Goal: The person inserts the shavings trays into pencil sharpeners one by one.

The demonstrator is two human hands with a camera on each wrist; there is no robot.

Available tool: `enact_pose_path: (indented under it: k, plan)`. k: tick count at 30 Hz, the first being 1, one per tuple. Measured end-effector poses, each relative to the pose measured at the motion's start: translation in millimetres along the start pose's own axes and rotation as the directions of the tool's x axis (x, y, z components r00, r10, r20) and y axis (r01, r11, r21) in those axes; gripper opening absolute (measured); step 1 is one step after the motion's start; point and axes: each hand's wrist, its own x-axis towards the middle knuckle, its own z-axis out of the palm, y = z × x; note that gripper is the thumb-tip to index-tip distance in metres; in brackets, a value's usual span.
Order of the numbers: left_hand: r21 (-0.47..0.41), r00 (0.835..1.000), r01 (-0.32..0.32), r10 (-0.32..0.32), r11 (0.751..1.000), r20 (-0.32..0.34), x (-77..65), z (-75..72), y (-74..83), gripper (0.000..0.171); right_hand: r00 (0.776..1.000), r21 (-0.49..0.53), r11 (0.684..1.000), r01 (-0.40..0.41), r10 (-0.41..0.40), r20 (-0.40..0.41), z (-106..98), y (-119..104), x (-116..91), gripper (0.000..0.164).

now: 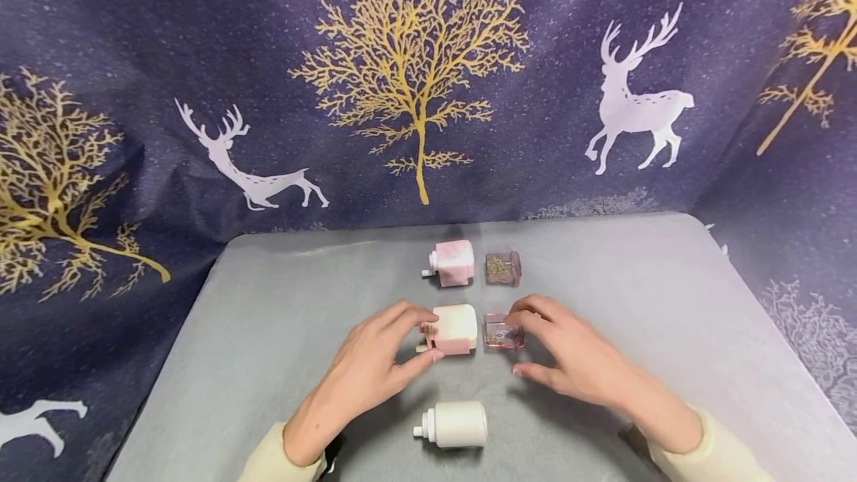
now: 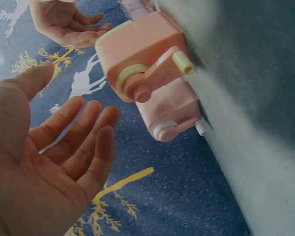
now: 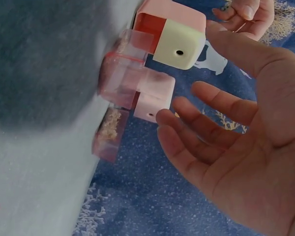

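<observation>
Holds nothing in the left hand [image 1: 371, 359], fingers and thumb spread and loosely bent at the crank end of the middle sharpener [image 1: 457, 329], with a gap to it showing in the left wrist view; holds nothing in the right hand [image 1: 576, 352] either, likewise loosely bent, just over and beside the middle drawer [image 1: 494, 321], clear of it in the right wrist view. Has the middle sharpener on the grey table [image 1: 268, 303], between the two hands, cream on top and pink below; shows its pink crank [image 2: 160, 76] with a cream knob [image 2: 183, 63] to the left wrist camera, and a dark round hole [image 3: 179, 52] in its cream end to the right wrist camera; has the middle drawer, clear and pink-tinted, outside the sharpener and just to its right, with shavings [image 1: 497, 336] inside. Shows, farther back, a pink sharpener [image 1: 455, 262] and, just to its right, a darker drawer [image 1: 514, 268] with more shavings; shows, nearer the pale sleeves [image 1: 277, 456], a white piece [image 1: 458, 425] with a collar and stub on its left end; has, behind the table, a dark blue cloth [image 1: 509, 169] with gold trees [image 1: 421, 132] and white deer [image 1: 636, 110].
</observation>
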Motion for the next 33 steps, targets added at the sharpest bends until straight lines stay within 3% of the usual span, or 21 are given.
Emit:
enact_pose_path:
  k: [15,22,28,33]
  plan:
    - [-0.043,0.999,0.013,-0.011,0.999,0.042,14.7,19.2,-16.8,0.039,0.996,-0.036,0.997,-0.072,0.074,0.042,6,11,-1,0.056]
    - [-0.051,0.998,0.017,-0.014,0.999,0.054,15.3,27.2,-23.4,0.041,0.989,-0.053,0.991,-0.119,0.123,0.079,10,15,0,0.056]
    - [-0.106,0.998,0.008,-0.002,0.994,0.057,16.0,31.2,-27.2,0.039,0.989,-0.06,0.992,-0.112,0.117,0.086,14,19,-1,0.052]
    - [-0.126,0.998,0.008,-0.001,0.992,0.056,16.0,32.6,-28.6,0.039,0.987,-0.046,0.991,-0.129,0.133,0.09,16,22,-1,0.058]
